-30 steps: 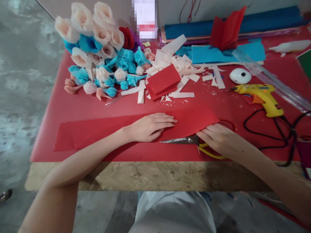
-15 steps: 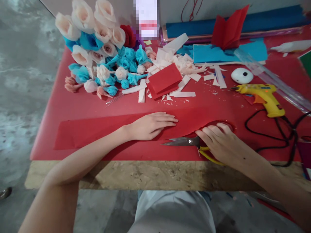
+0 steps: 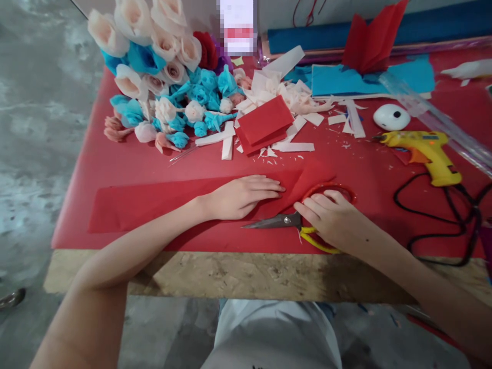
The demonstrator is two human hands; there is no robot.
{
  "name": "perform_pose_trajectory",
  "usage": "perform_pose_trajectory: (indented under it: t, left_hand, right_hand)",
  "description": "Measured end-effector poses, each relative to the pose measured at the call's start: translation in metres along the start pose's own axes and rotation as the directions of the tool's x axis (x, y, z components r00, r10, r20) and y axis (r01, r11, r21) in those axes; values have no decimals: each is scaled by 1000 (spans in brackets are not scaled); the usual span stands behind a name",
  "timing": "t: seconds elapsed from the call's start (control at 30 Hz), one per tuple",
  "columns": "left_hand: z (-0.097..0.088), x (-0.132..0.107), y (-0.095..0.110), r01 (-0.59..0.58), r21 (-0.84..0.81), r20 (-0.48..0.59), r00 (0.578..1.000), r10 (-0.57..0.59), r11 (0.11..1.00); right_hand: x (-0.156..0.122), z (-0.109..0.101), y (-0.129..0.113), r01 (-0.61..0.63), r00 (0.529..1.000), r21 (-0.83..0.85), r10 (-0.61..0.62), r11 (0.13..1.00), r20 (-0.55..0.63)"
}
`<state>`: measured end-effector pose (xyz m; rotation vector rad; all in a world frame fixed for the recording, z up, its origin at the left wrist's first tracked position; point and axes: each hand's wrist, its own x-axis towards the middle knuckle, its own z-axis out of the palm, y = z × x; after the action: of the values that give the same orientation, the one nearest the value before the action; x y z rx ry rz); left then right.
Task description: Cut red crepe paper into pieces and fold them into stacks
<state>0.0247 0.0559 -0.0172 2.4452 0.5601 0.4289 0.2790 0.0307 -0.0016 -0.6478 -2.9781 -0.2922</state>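
A long strip of red paper (image 3: 154,200) lies along the front of the red-covered table. My left hand (image 3: 246,197) rests flat on it, palm down with fingers stretched to the right. At the strip's right end, my right hand (image 3: 330,215) is closed around the scissors (image 3: 287,220), whose yellow handle shows under the palm. The dark blades point left and look closed, beside the paper's front edge. My right fingertips touch the paper's turned-up end; whether they pinch it is hard to see. Around these fingers curves a shiny orange-red loop (image 3: 348,189), perhaps the other handle.
Paper flowers (image 3: 200,92) crowd the back left. White paper scraps (image 3: 284,87) and a folded red paper piece (image 3: 265,123) lie mid-table. At right are a yellow glue gun (image 3: 434,154) with black cord, a white egg-shaped object (image 3: 391,117) and blue paper (image 3: 372,84).
My right hand and the scissors have moved left, and the blades have come together. The strip's right end is now creased and folded more to the left. My left hand stays put.
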Motion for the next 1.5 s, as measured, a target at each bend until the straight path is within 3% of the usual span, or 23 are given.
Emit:
perform_pose_trajectory:
  t: [0.2, 0.43, 0.6, 0.77, 0.87, 0.97, 1.13, 1.27, 1.5]
  left_hand:
    - [-1, 0, 0, 3, 3, 8, 1000, -3, 1000]
    - [-2, 1, 2, 13, -65, -8, 1000, -14, 998]
    - [-24, 0, 17, 29, -192, -38, 999, -37, 981]
    - [-44, -5, 27, 64, -117, -31, 997, -68, 991]
    - [-39, -6, 22, 72, -22, 0, 997, -72, 997]
    - [-23, -5, 14, 54, 79, 25, 998, -56, 995]
    - [0, -6, 3, 3, 247, -7, 1000, -1, 969]
    - [1, -8, 3, 14, 256, -6, 1000, -13, 967]
    - [-1, -6, 4, 6, 263, -17, 1000, -2, 965]
  right_hand:
    - [-4, 1, 7, 107, 994, 35, -106, 994, -23]
    - [-3, 0, 5, 116, 993, 56, -117, 992, 18]
    - [-9, 2, 10, 118, 993, 48, -118, 992, 3]
    - [-35, 2, 32, 95, 995, 85, -97, 992, 20]
    - [-53, 1, 50, 111, 993, 95, -114, 989, 26]
    - [-66, -1, 60, 90, 994, 66, -94, 994, 63]
    - [-73, -7, 52, -16, 992, -38, 21, 999, 128]
    - [-72, -6, 42, -97, 986, -116, 112, 989, 127]
    - [-61, -1, 36, -103, 988, -87, 112, 991, 107]
